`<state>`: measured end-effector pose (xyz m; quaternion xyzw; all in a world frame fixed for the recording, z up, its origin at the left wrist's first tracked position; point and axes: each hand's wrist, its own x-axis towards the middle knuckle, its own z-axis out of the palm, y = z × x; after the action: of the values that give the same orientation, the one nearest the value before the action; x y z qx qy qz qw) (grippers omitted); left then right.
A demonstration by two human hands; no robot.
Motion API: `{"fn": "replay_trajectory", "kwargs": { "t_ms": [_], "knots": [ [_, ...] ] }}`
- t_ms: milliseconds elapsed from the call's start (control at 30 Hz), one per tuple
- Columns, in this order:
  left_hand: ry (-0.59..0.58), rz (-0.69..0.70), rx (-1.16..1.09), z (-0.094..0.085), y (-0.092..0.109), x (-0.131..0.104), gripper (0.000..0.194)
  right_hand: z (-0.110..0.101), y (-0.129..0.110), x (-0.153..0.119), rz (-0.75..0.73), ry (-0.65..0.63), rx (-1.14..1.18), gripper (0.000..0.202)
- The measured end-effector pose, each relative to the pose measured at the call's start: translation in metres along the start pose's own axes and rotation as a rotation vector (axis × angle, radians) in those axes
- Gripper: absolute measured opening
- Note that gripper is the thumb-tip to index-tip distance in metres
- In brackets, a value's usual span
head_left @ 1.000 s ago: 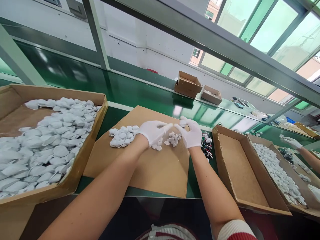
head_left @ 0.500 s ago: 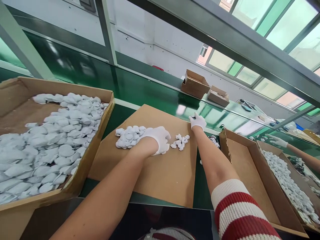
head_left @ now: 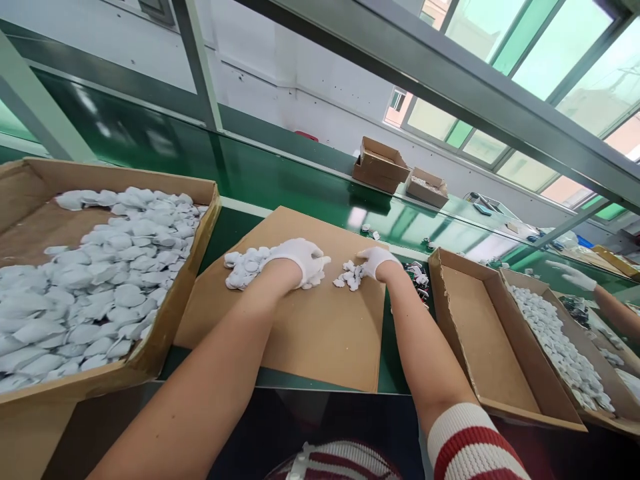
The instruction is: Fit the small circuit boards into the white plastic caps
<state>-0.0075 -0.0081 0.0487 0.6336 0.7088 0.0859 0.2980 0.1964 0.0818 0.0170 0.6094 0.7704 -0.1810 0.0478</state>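
Observation:
My left hand [head_left: 300,261], in a white glove, hovers over or rests at the right side of a pile of rounded white pieces [head_left: 243,268] on a brown cardboard sheet [head_left: 320,340]. Its fingers are bent inward, and white on white hides what they hold, if anything. Just to the right lies a smaller heap of little white parts [head_left: 349,275]. At that heap's right edge is my white-gloved right hand [head_left: 377,261], fingers reaching over the parts with a gap between thumb and fingers.
At left stands a large cardboard tray [head_left: 216,213] of white pouch-like pieces. An open cardboard box [head_left: 493,327] sits at right, beside another box of white pieces [head_left: 555,340]. Dark small parts [head_left: 417,277] lie near my right wrist. A co-worker's gloved hand [head_left: 573,275] shows far right.
My right hand has come back from the green surface beyond the sheet to the heap of little parts. My left hand stays beside the rounded pieces. The view has shifted slightly.

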Motion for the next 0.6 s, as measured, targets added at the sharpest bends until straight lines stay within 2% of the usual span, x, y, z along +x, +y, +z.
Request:
{"fn": "replay_trajectory", "kwargs": {
  "t_ms": [133,267,333,467,533,600],
  "knots": [
    [-0.015,-0.041,0.145,-0.002,0.000,-0.010,0.044,0.015,0.008,-0.027,0.012,0.050,0.055,0.041],
    [-0.013,0.025,0.073,0.007,-0.008,-0.011,0.054,0.024,0.012,-0.045,0.036,0.113,0.130,0.041],
    [-0.017,0.036,0.065,0.009,-0.011,-0.011,0.052,0.026,0.013,-0.052,0.048,0.151,0.166,0.046],
    [-0.021,-0.135,0.174,0.008,-0.005,-0.012,0.043,0.032,0.012,-0.060,0.026,0.229,0.230,0.049],
    [-0.079,-0.106,0.208,0.009,0.001,-0.011,0.039,0.035,0.010,-0.062,-0.002,0.247,0.252,0.042],
    [-0.140,-0.002,0.215,0.012,0.005,-0.008,0.035,0.038,0.007,-0.062,-0.012,0.284,0.278,0.040]
  ]
}}
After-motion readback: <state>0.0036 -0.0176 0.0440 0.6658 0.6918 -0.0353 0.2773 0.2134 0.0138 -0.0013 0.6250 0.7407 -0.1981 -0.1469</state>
